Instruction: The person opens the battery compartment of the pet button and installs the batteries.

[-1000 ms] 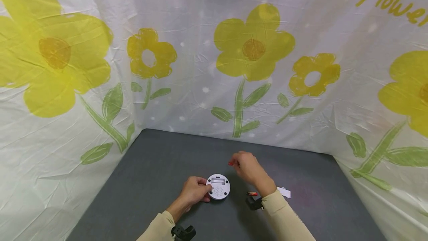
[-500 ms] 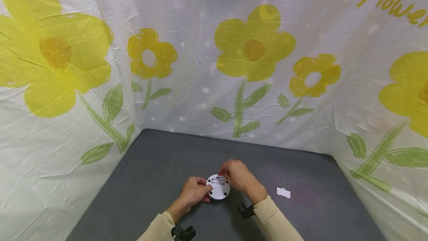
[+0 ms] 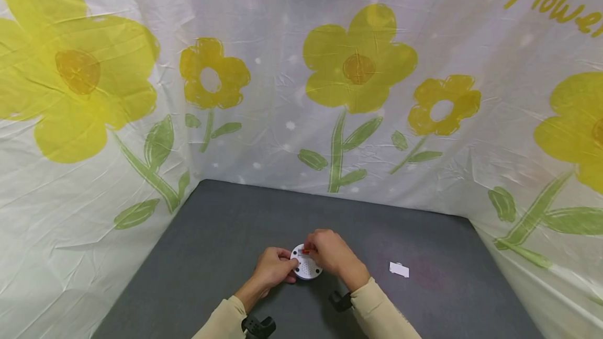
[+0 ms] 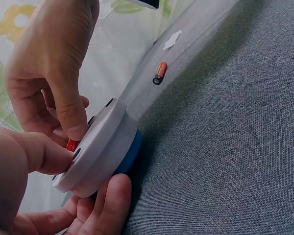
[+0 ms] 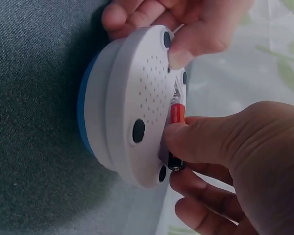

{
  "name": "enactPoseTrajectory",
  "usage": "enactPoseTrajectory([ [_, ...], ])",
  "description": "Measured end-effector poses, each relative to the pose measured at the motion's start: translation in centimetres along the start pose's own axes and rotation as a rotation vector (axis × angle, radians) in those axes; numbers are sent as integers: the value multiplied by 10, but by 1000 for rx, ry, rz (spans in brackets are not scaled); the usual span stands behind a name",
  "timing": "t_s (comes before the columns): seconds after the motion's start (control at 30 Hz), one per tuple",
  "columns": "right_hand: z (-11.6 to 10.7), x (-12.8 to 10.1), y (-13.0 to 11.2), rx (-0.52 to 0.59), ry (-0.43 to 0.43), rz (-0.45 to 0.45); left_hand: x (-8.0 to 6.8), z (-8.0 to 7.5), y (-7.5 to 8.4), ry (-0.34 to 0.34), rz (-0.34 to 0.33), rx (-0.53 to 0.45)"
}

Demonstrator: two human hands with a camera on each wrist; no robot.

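A round white device [image 3: 308,269] with a blue underside lies back-up on the grey table [image 3: 216,234]; speaker holes and black feet show on the device [image 5: 127,103]. My left hand [image 3: 288,268] grips its left rim, thumb on top and fingers beneath, as the left wrist view of the device [image 4: 100,147] shows. My right hand [image 3: 313,249] pinches a red battery [image 5: 176,117] and holds it at the open compartment on the device's far edge. Part of the red battery [image 4: 72,145] peeks between the fingers.
A second red battery [image 4: 159,72] lies loose on the table to the right, with a small white cover piece [image 3: 399,270] further right. Flowered cloth walls [image 3: 358,119] close in the table at the back and on both sides.
My right hand has carried the red battery left and down from above the table to the device's compartment. My right forearm now hides the loose battery in the head view. The left hand kept its grip.
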State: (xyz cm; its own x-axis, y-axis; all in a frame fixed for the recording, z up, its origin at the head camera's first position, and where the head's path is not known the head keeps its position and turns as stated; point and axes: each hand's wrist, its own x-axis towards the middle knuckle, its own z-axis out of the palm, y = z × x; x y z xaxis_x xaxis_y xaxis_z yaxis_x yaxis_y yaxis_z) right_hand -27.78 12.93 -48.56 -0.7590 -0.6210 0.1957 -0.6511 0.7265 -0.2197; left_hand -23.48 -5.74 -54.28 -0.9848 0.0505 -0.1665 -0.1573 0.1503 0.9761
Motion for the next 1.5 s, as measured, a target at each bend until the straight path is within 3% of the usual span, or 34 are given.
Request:
enactPoseTrajectory([
  [0.2,3,0,-4,-28,30,19,-2,1,2,-4,3,-9],
  [0.43,3,1,-2,30,64,3,-1,0,3,-4,4,2],
  [0.77,-5,1,10,79,38,4,0,-1,4,-4,1,8],
  [1.17,-12,-4,24,169,-28,170,-1,0,2,-8,-7,24],
  [1.5,-11,-4,24,258,-150,317,0,-1,2,-15,-15,25],
])
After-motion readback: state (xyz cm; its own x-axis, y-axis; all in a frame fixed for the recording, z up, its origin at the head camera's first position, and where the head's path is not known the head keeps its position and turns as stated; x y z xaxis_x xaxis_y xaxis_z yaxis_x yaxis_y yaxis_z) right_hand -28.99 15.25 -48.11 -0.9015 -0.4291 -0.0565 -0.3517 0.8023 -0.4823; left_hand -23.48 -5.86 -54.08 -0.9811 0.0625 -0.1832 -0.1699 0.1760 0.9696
